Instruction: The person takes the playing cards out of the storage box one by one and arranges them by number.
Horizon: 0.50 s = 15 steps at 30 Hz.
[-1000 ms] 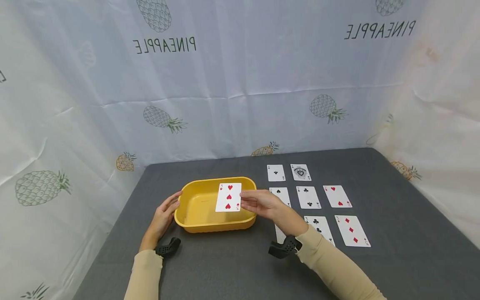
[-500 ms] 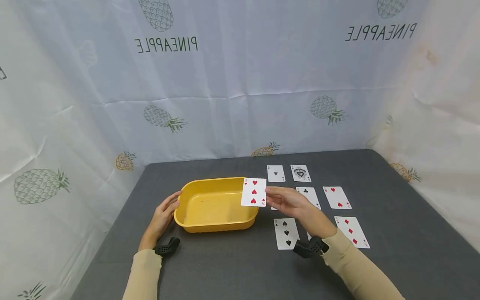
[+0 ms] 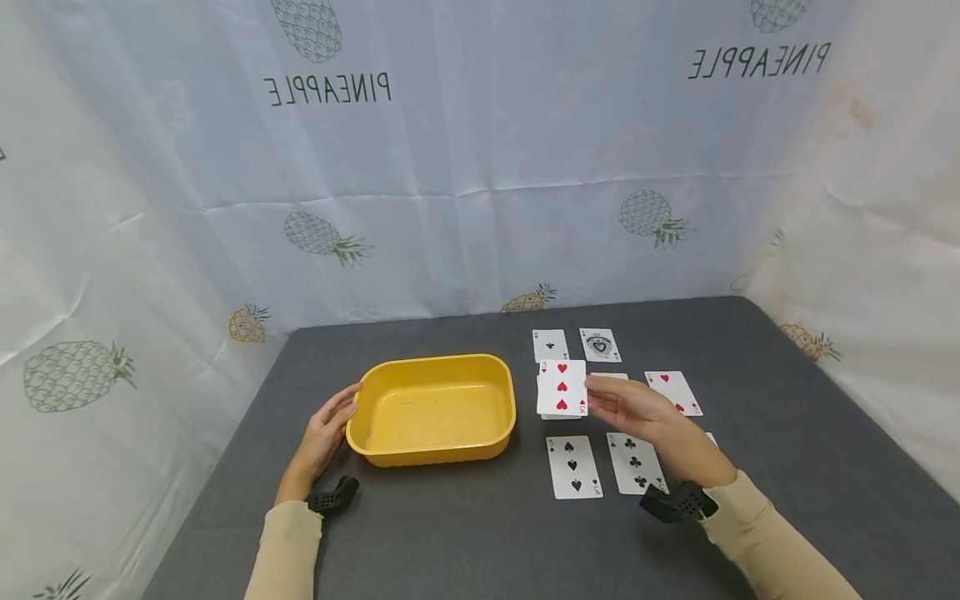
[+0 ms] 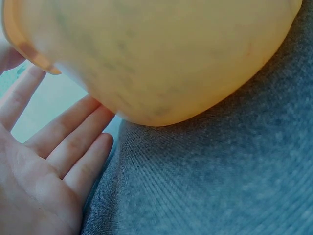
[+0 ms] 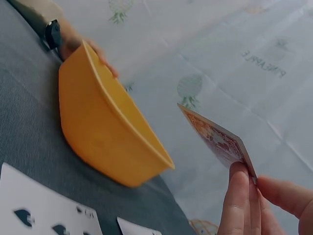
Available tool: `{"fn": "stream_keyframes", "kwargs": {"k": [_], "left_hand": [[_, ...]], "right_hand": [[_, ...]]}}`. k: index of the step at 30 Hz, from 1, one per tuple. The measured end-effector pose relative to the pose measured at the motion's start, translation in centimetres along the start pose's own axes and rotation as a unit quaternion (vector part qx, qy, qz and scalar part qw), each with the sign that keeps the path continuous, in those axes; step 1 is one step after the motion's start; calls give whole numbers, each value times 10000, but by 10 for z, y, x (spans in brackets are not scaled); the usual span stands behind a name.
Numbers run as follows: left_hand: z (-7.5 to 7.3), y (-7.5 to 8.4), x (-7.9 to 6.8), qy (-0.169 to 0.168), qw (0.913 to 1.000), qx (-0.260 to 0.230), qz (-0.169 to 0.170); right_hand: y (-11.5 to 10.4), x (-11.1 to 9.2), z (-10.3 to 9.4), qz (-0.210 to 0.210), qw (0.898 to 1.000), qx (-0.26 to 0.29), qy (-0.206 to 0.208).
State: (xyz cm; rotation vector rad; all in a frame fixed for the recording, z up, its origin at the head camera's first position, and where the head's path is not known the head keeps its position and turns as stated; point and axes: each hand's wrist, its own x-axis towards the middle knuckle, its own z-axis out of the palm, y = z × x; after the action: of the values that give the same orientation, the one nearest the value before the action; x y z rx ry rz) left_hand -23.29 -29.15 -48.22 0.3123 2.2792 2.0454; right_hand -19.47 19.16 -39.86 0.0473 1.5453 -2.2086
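Note:
My right hand [image 3: 632, 406] pinches the three of hearts [image 3: 562, 387] by its right edge, face up over the rows of cards. It overlaps a card lying beneath it in the head view. The right wrist view shows the card's patterned back [image 5: 217, 139], with thumb and fingertips on its edge. My left hand [image 3: 322, 433] rests against the left end of a yellow plastic tub [image 3: 431, 457], fingers extended and fingertips at the rim. From the left wrist, the tub's wall [image 4: 166, 63] is close to the nearly straight fingers [image 4: 78, 139].
At the back lie an ace of clubs [image 3: 551, 343] and an ornate ace [image 3: 601, 345]. A two of hearts [image 3: 672, 390], a three of spades [image 3: 574, 467] and a three of clubs [image 3: 634, 458] lie nearer. The right forearm hides another card. Pineapple-print curtains surround the dark grey table [image 3: 465, 533].
My right hand has carried the three of hearts rightward, from above the tub to above the laid-out cards. My left hand has stayed at the tub's left end.

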Motion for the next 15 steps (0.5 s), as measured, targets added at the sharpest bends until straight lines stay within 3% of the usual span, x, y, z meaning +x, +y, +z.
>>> {"fn": "stream_keyframes", "kwargs": {"k": [5, 15], "left_hand": [[-1, 0, -1, -2, 10000, -12, 54], [-1, 1, -1, 1, 10000, 64, -69]], "right_hand": [[-3, -7, -17, 172, 9994, 167, 247], [-14, -29, -59, 160, 9995, 5, 270]]}}
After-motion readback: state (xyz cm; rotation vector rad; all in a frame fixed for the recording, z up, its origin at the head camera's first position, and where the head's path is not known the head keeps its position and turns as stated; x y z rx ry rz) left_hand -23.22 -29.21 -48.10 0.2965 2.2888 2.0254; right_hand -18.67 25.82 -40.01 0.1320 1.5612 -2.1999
